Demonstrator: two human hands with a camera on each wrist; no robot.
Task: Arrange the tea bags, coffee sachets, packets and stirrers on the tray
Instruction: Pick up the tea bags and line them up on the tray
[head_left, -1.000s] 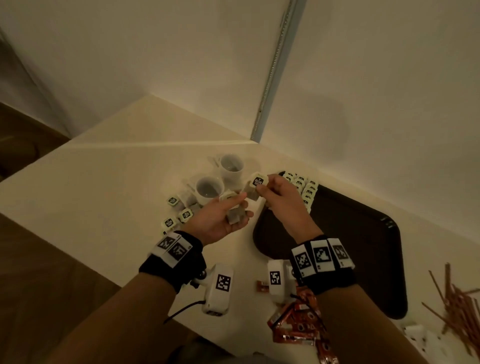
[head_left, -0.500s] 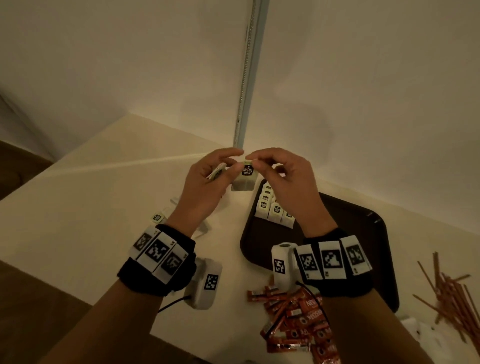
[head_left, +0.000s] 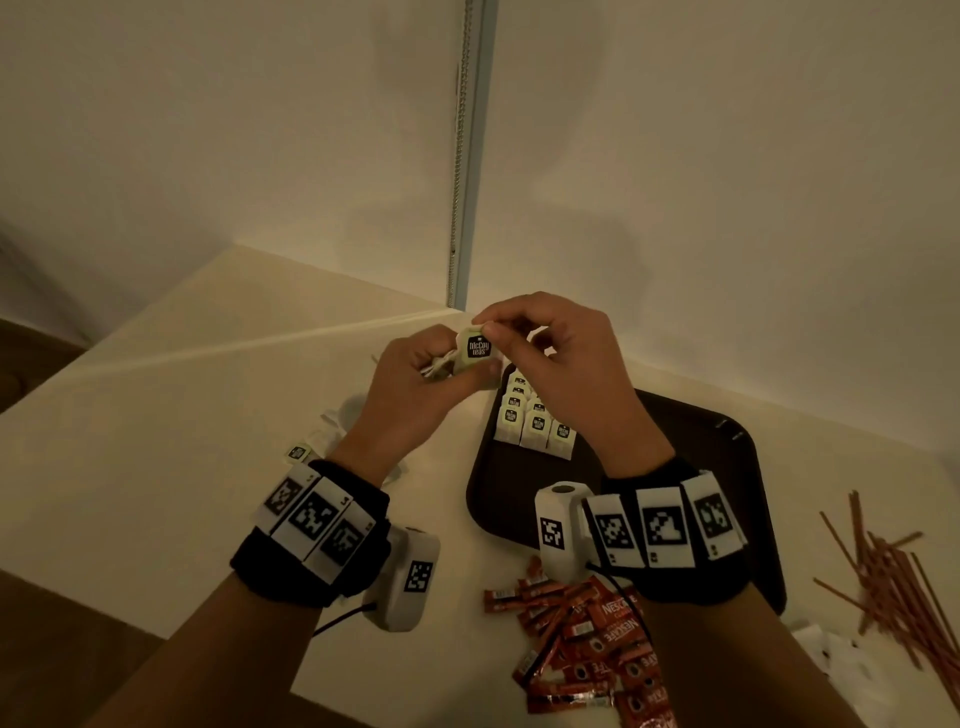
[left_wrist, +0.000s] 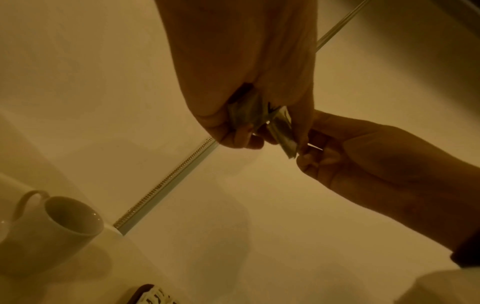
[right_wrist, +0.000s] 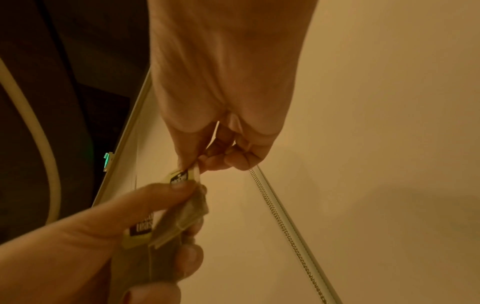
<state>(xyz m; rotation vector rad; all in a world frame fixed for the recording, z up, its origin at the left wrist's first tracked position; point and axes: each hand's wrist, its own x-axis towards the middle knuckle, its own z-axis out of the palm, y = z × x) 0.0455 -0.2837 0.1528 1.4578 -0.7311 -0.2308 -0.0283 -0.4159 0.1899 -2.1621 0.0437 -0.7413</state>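
Both hands are raised above the table's far corner, meeting over a small bunch of tea bags. My left hand (head_left: 415, 384) grips several tea bags (right_wrist: 166, 224) between thumb and fingers. My right hand (head_left: 545, 338) pinches the labelled tag of the top tea bag (head_left: 475, 349) with thumb and forefinger. The dark brown tray (head_left: 675, 467) lies below the right hand. Two rows of tea bags (head_left: 535, 421) stand at its far left corner. Red coffee sachets (head_left: 587, 644) lie in a heap near the table's front edge. Brown stirrers (head_left: 893, 577) are scattered at the right.
A white mug (left_wrist: 54, 228) stands left of the tray, hidden behind my left hand in the head view. Loose tea bags (head_left: 298, 452) lie on the table by my left wrist. White packets (head_left: 841, 660) sit at the front right. Walls meet just behind the table corner.
Both hands rose from the table by the mugs and came together higher up. The right fingers now pinch the tag of the top tea bag in the left hand.
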